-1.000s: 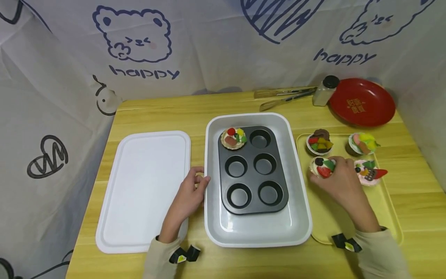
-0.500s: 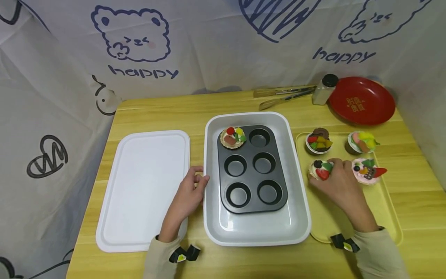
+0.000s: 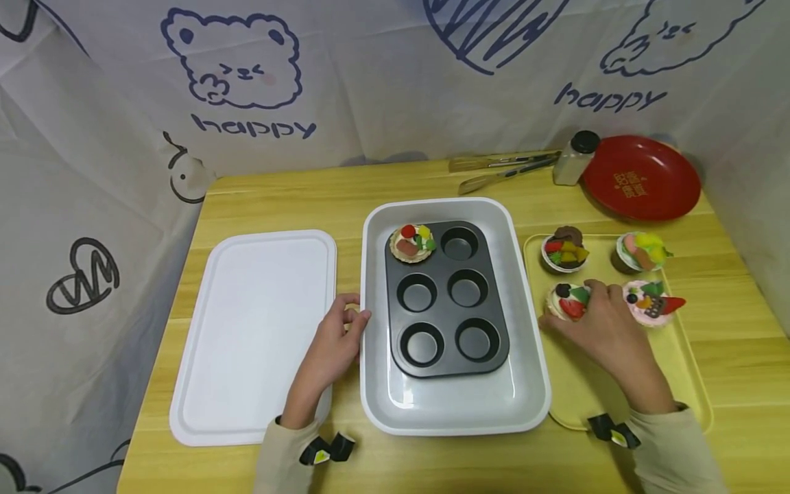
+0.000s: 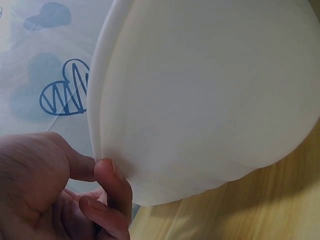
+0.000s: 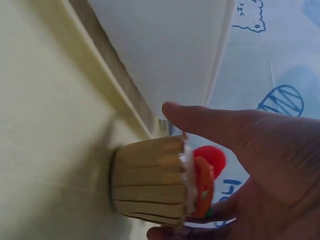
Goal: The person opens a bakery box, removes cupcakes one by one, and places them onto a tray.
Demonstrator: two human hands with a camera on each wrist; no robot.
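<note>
My left hand (image 3: 336,343) pinches the left rim of a deep white tray (image 3: 457,412), seen close in the left wrist view, with fingertips (image 4: 112,175) at its edge. Inside the tray lies a dark muffin pan (image 3: 441,305) whose back left cup holds a fruit-topped toy cupcake (image 3: 412,245). On the yellow tray (image 3: 586,384), my right hand (image 3: 607,329) is around a toy cupcake (image 3: 569,302) with strawberry and dark berry topping. Its pleated wrapper (image 5: 150,177) stands on the yellow surface, and my thumb (image 5: 200,120) is spread apart from it.
More toy cupcakes stand near: a chocolate-topped one (image 3: 564,250), a yellow-topped one (image 3: 642,254) and a pink one (image 3: 651,303). A white lid (image 3: 259,343) lies at left. Behind are brushes (image 3: 506,180), a black-capped shaker (image 3: 577,161) and a red plate (image 3: 642,180).
My right thumb has spread slightly away from the cupcake, toward the white tray. The left hand stays at the rim.
</note>
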